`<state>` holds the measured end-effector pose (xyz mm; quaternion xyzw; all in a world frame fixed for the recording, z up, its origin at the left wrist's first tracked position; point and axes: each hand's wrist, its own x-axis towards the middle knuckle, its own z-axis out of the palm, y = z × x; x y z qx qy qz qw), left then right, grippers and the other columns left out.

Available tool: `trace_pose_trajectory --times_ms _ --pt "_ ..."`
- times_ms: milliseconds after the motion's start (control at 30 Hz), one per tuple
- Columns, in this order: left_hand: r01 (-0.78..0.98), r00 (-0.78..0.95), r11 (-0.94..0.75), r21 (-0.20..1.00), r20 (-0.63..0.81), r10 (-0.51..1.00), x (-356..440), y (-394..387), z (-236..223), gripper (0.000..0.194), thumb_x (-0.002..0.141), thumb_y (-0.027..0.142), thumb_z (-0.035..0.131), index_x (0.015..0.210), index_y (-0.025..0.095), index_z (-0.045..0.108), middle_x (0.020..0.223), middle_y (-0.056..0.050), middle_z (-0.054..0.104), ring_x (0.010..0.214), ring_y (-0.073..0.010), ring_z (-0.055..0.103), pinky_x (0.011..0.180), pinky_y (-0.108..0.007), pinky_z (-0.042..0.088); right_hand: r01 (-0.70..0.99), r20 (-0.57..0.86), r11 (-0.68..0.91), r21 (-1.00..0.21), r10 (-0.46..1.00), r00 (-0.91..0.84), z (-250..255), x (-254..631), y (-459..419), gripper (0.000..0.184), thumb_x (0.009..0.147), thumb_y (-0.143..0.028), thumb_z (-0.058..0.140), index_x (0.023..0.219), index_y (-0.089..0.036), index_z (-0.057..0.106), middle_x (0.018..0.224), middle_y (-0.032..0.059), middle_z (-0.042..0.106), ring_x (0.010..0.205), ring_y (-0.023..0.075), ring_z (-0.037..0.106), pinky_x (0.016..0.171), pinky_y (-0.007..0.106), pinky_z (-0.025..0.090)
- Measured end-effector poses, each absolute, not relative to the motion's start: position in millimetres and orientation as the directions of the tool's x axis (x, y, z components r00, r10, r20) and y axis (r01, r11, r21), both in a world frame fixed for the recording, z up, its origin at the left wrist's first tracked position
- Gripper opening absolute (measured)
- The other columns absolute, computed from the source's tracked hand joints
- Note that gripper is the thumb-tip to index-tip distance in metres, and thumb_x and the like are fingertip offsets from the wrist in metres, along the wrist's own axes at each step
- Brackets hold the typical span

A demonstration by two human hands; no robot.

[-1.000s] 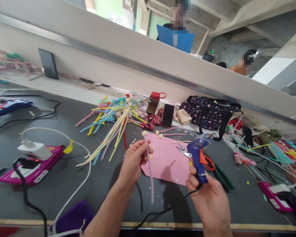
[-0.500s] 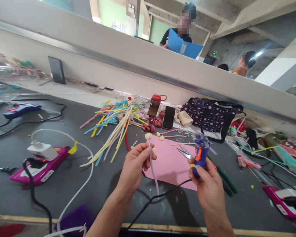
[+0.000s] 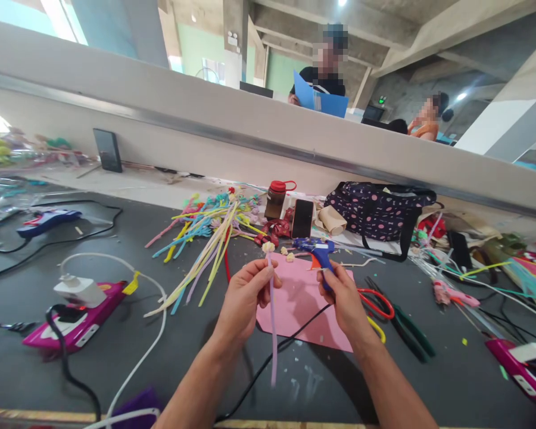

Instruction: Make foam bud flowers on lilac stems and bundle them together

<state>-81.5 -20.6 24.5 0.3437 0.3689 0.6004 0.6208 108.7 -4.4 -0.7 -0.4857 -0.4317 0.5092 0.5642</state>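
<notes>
Pinched between the fingers of my left hand is a lilac pipe cleaner stem, hanging down, with a small cream flower at its top. My right hand grips the handle of a blue hot glue gun with an orange trigger. The gun's nozzle points left, toward the flower, with a gap between them. Under both hands lies a pink sheet. Two loose cream flowers lie at its upper edge. Beside my right wrist are red-handled scissors and dark green-handled pliers.
A heap of coloured pipe cleaners lies left of centre. Behind stand a brown bottle, a phone and a patterned bag. A magenta power strip and white cable lie left; the gun's black cord crosses the table.
My right hand has brought the glue gun leftward and turned its nozzle toward the flower. The scissors handles now show. My left hand keeps its pinch on the stem, which hangs straighter.
</notes>
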Motion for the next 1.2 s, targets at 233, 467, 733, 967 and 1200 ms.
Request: trace_pose_trajectory --times_ms 233,467,733,967,1200 --pt "-0.615 0.014 0.091 0.783 -0.106 0.994 -89.0 -5.9 10.2 0.020 0.072 0.029 0.064 0.085 0.016 0.058 0.055 0.003 0.059 0.036 -0.0013 0.038 0.035 -0.013 0.021 -0.197 0.046 0.068 -0.978 0.992 0.113 -15.0 106.1 2.6 0.039 0.080 -0.040 0.053 0.113 -0.021 0.051 0.076 0.0008 0.058 0.055 0.0107 0.048 0.045 0.021 0.034" --pt "-0.597 0.006 0.137 0.790 -0.167 0.986 -84.9 -2.3 -6.5 0.023 0.071 0.030 0.065 0.087 0.015 0.058 0.056 0.003 0.059 0.036 -0.0014 0.038 0.035 -0.013 0.022 -0.131 0.082 0.087 -0.988 0.996 0.040 -23.8 114.6 -2.3 0.032 0.084 -0.036 0.050 0.110 -0.018 0.054 0.084 0.0038 0.060 0.062 0.0124 0.050 0.055 0.025 0.041" --pt "-0.572 0.019 0.142 0.808 -0.160 0.987 -80.7 -1.8 -10.4 0.022 0.073 0.030 0.063 0.087 0.014 0.058 0.057 0.002 0.058 0.038 -0.0016 0.038 0.036 -0.012 0.022 -0.432 0.022 0.007 -0.902 0.999 -0.029 -19.5 119.8 -2.0 0.023 0.084 -0.031 0.052 0.103 -0.020 0.059 0.086 0.0037 0.061 0.064 0.0107 0.052 0.052 0.022 0.039" --pt "-0.546 0.027 0.174 0.819 -0.191 0.981 -76.8 -3.6 -8.6 0.024 0.072 0.032 0.064 0.086 0.014 0.058 0.057 0.002 0.058 0.037 -0.0012 0.037 0.035 -0.012 0.022 -0.556 -0.005 -0.046 -0.830 0.997 -0.076 -17.7 121.6 -0.4 0.031 0.080 -0.027 0.056 0.110 -0.020 0.058 0.086 0.0045 0.063 0.065 0.0120 0.055 0.054 0.023 0.042" --pt "-0.537 0.024 0.165 0.827 -0.180 0.983 -77.0 -4.3 -9.3 0.023 0.072 0.031 0.064 0.087 0.014 0.058 0.058 0.002 0.059 0.037 -0.0011 0.037 0.036 -0.012 0.023 -0.462 0.061 0.002 -0.887 0.992 -0.113 -20.0 123.2 -0.4 0.034 0.079 -0.030 0.060 0.112 -0.022 0.057 0.096 0.0068 0.063 0.071 0.0150 0.058 0.056 0.025 0.042"
